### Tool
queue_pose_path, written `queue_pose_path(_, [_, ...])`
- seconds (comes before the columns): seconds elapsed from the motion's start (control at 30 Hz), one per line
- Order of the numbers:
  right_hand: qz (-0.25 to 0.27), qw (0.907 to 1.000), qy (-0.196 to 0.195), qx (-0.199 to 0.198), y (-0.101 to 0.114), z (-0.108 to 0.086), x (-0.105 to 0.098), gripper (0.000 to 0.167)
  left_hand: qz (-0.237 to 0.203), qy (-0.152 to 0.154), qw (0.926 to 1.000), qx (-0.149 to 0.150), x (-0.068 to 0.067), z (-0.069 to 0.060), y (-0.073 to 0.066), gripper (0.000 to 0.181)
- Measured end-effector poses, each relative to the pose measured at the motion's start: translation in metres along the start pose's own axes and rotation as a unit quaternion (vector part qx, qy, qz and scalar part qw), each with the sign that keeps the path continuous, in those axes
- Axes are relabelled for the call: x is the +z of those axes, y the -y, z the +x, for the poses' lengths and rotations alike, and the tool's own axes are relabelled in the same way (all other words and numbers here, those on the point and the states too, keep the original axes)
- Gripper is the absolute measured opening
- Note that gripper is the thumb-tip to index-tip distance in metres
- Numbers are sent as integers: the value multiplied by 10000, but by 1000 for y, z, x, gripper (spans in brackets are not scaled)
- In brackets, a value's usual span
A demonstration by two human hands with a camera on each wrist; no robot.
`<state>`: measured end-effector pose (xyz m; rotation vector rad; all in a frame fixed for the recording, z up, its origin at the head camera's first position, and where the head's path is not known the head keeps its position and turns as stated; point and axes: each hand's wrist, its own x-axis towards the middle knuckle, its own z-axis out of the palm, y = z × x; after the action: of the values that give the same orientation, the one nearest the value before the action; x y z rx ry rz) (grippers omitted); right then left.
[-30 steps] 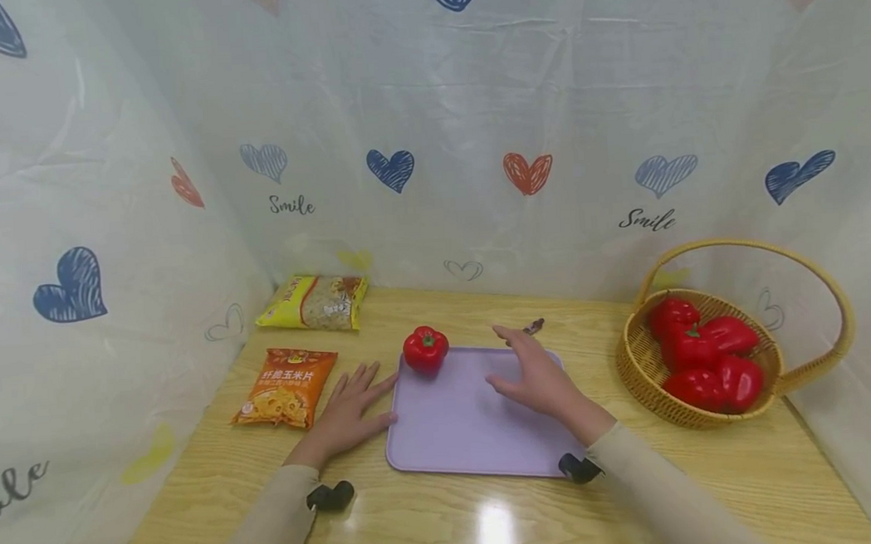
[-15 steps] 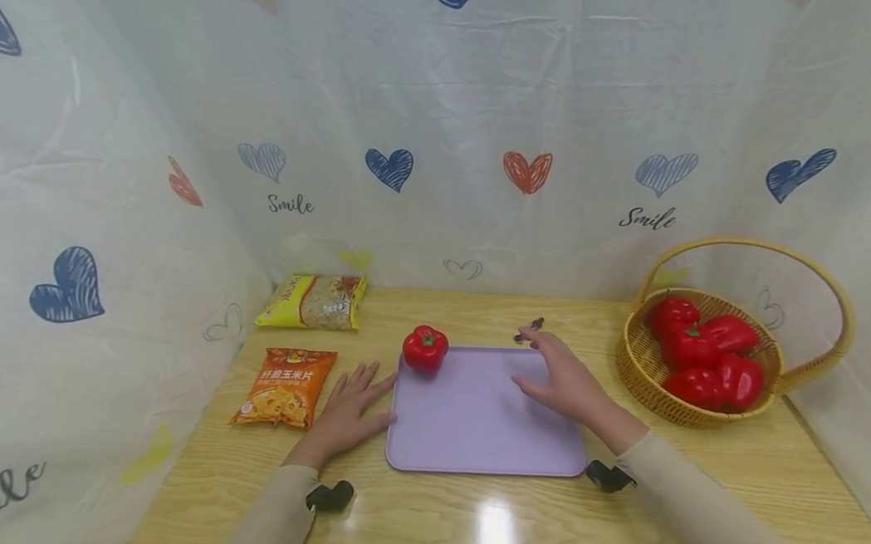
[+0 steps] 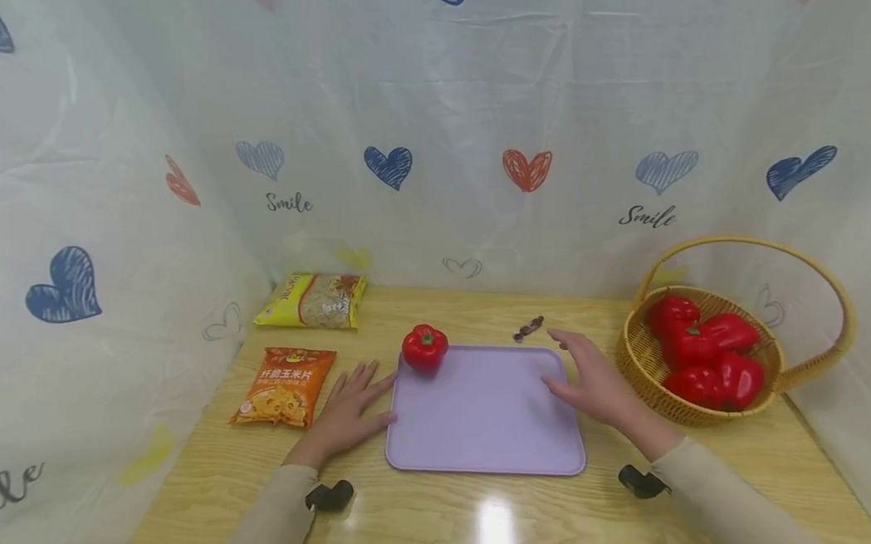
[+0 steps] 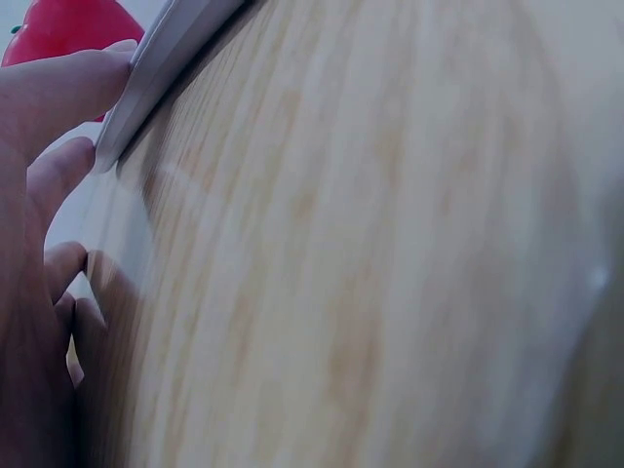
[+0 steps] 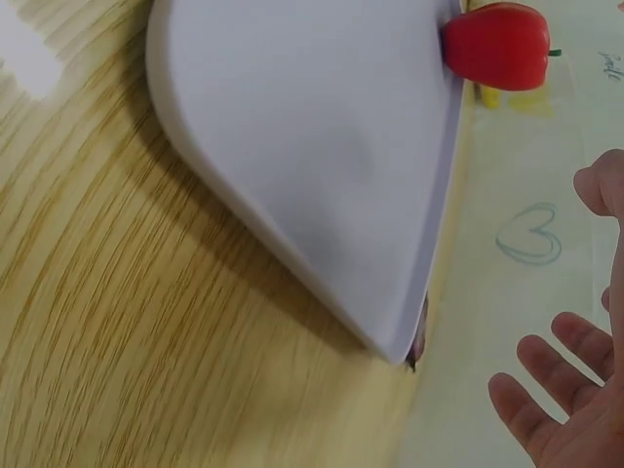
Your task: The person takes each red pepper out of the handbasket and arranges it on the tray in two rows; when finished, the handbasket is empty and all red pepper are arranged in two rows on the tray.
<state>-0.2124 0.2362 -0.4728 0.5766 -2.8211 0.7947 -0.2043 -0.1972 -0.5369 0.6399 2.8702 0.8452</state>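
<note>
A red bell pepper (image 3: pixel 425 349) sits at the back left corner of the lilac tray (image 3: pixel 485 410). My left hand (image 3: pixel 345 419) lies with spread fingers at the tray's left edge; in the left wrist view its thumb and a finger touch the tray rim (image 4: pixel 161 78). Above the tray's right edge my right hand (image 3: pixel 600 387) hovers with parted, relaxed fingers and holds nothing. The right wrist view shows that hand (image 5: pixel 575 400) apart from the tray (image 5: pixel 302 136) and the pepper (image 5: pixel 499 47).
A wicker basket (image 3: pixel 648 392) with several red peppers (image 3: pixel 734 378) stands at the right. Behind the tray lies a small wrapped candy (image 3: pixel 530 328). An orange snack bag (image 3: pixel 285 387) and a yellow bag (image 3: pixel 313 301) lie at the left. A patterned curtain (image 3: pixel 462 220) hangs behind.
My right hand has moved right, from over the tray to its right edge, uncovering the candy and the tray's right side. The left hand and the pepper have stayed in place.
</note>
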Motion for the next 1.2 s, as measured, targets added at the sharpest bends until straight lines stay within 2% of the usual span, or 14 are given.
queue_pose_path(0.27, [-75,9999,-64,95,-11,-10,-15,76,52,-6,10000,-14,0,0,0,70])
queue_pose_path(0.47, [-131,9993,-118,317,-22,-21,-29,75,63,4,10000,30,0,0,1,70])
queue_pose_path(0.73, [-315,9978,-459,368,-31,-31,-51,74,61,27,10000,-12,0,0,0,70])
queue_pose_path(0.93, [-323,9964,-370,686,-37,-36,-68,76,50,53,10000,-29,-1,0,-2,70])
queue_pose_path(1.2, [-369,9946,-467,855,-51,-41,-86,72,28,26,10000,-20,-1,-1,-1,70])
